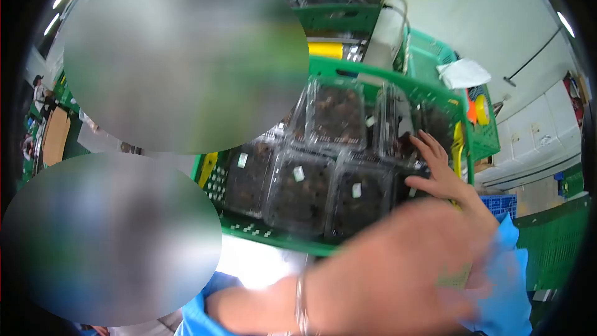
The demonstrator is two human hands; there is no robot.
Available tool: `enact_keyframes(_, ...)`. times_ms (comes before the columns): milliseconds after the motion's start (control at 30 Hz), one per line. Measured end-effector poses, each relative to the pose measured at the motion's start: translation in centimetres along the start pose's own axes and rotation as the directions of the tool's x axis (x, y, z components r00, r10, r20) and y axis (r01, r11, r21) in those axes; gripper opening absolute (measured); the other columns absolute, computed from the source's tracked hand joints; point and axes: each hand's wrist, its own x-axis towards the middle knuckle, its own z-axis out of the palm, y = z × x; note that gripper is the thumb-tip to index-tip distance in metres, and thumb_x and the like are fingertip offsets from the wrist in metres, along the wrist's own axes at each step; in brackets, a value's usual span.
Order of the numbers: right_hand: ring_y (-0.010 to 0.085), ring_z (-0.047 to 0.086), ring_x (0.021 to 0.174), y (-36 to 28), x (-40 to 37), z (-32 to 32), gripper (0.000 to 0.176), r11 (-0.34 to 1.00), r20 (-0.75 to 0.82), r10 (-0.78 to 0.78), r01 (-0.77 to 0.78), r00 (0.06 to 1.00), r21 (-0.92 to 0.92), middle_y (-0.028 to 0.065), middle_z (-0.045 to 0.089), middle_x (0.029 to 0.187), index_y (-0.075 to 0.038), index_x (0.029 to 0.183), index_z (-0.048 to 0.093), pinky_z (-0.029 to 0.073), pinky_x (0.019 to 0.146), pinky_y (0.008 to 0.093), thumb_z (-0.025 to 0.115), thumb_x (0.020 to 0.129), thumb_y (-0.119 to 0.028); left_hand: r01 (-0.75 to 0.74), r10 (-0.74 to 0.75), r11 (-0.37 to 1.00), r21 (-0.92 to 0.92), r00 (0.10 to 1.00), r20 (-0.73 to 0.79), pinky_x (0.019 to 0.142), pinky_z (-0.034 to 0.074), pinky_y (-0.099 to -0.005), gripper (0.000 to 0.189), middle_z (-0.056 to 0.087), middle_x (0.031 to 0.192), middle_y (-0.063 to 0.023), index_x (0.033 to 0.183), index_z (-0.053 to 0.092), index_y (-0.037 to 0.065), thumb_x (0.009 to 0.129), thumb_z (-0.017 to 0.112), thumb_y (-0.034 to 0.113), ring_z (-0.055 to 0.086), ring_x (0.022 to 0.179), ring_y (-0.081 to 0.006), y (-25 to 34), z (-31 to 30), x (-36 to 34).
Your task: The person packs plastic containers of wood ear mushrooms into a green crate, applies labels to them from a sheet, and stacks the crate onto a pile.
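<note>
A green crate (398,76) holds several clear plastic boxes with dark contents. Small pale labels show on some lids, such as the front box (357,205). My right hand (438,171) is over the crate's right side, fingers apart, beside a tilted clear box (393,121); whether it touches the box is unclear. My left hand (410,249), blurred by motion, crosses the foreground towards the right, with a bracelet (301,302) at the wrist. Its fingers are smeared, and anything in them cannot be made out. Part of the front right boxes is hidden behind my hands.
A light green basket (429,50) with a white cloth (464,73) and a yellow tape roll (482,109) stands behind at the right. Another green crate (336,20) is at the back. People (40,93) are far left. Two large blurred ovals hide much of the left.
</note>
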Motion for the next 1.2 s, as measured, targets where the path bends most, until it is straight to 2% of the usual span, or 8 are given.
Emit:
enact_keyframes(67,0.0338,0.024,0.127,-0.8,1.0,2.2,0.076,0.973,-0.018,-0.022,0.017,1.0,-0.229,0.017,0.024,0.139,-0.01,0.134,0.029,0.014,0.103,0.0497,0.062,0.073,-0.041,-0.255,0.622,0.771,0.583,0.495,-0.606,0.071,0.049,-0.0287,0.024,0.06,0.085,-0.0065,0.105,0.059,0.005,0.086,0.055,0.019,0.056,0.076,-0.0158,1.6,4.3,-0.3)
enact_keyframes(300,0.0338,0.028,0.126,-2.1,4.5,2.6,0.068,0.95,-0.148,-0.115,0.066,0.982,-0.304,0.0183,0.032,0.135,-0.005,0.134,0.029,0.021,0.103,0.0428,0.061,0.075,-0.017,0.207,0.362,0.708,0.675,0.714,-0.599,0.073,0.044,-0.0286,0.027,0.06,0.086,-0.0044,0.106,0.06,0.019,0.086,0.049,0.032,0.056,0.082,-0.0172,10.1,-4.1,-17.8)
enact_keyframes(367,0.0293,0.033,0.124,-9.8,6.3,0.3,0.06,0.964,-0.184,-0.263,0.25,0.947,-0.088,0.0154,0.038,0.131,-0.004,0.131,0.033,0.025,0.102,0.0379,0.056,0.075,-0.005,0.121,0.824,0.482,0.868,0.274,-0.496,0.072,0.042,-0.028,0.03,0.059,0.082,-0.0039,0.109,0.059,0.012,0.087,0.05,0.03,0.054,0.08,-0.0159,8.7,-5.5,-21.1)
enact_keyframes(433,0.0226,0.039,0.118,-19.0,7.8,-0.4,0.059,0.906,-0.124,-0.243,0.271,0.962,0.325,0.0114,0.04,0.129,-0.004,0.13,0.034,0.031,0.098,0.0326,0.056,0.076,-0.002,0.537,0.343,-0.105,0.837,0.81,-0.476,0.093,0.041,-0.0431,0.043,0.049,0.116,-0.0125,0.118,0.05,0.004,0.076,0.048,0.01,0.049,0.108,-0.0298,11.4,-6.8,-31.5)
enact_keyframes(600,0.0161,0.051,0.099,-40.4,12.6,5.4,0.048,0.633,0.165,-0.707,0.511,0.688,0.581,0.0099,0.048,0.117,-0.008,0.125,0.041,0.042,0.083,0.028,0.057,0.08,-0.01,0.964,0.096,-0.194,0.184,0.205,-0.974,0.099,0.022,-0.0464,0.065,0.035,0.129,-0.0208,0.13,0.033,0.001,0.071,0.06,0.008,0.031,0.121,-0.0365,7.0,-14.3,-49.0)
enact_keyframes(867,0.0274,0.046,0.108,-59.9,19.5,30.9,0.061,0.599,0.734,-0.09,-0.552,0.673,0.58,0.0175,0.038,0.124,0.002,0.121,0.04,0.05,0.071,0.0389,0.067,0.076,-0.031,0.939,0.017,-0.245,-0.24,-0.243,-0.97,0.096,0.025,-0.0553,0.067,0.035,0.131,-0.0235,0.131,0.035,0.006,0.081,0.052,0.047,0.03,0.122,-0.042,2.9,-21.6,-62.9)
enact_keyframes(1100,0.0196,0.06,0.084,-62.0,18.7,33.4,0.035,0.316,0.687,-0.232,-0.614,0.689,0.723,0.009,0.06,0.1,-0.001,0.103,0.056,0.048,0.073,0.0331,0.066,0.077,-0.021,0.874,-0.305,-0.484,-0.042,-0.214,-0.928,0.076,0.038,-0.0411,0.051,0.048,0.112,-0.0192,0.121,0.047,0.009,0.077,0.059,0.033,0.046,0.097,-0.0314,5.1,-17.6,-58.4)
enact_keyframes(1200,0.0212,0.057,0.096,-59.2,17.6,32.8,0.03,0.105,0.64,-0.395,-0.66,0.659,0.744,0.0093,0.059,0.106,-0.001,0.108,0.053,0.047,0.085,0.036,0.058,0.082,-0.013,0.764,-0.013,-0.615,0.195,0.237,-0.971,0.09,0.031,-0.04,0.074,0.051,0.113,-0.019,0.131,0.033,0.008,0.073,0.063,0.044,0.045,0.105,-0.0334,5.7,-19.9,-62.5)
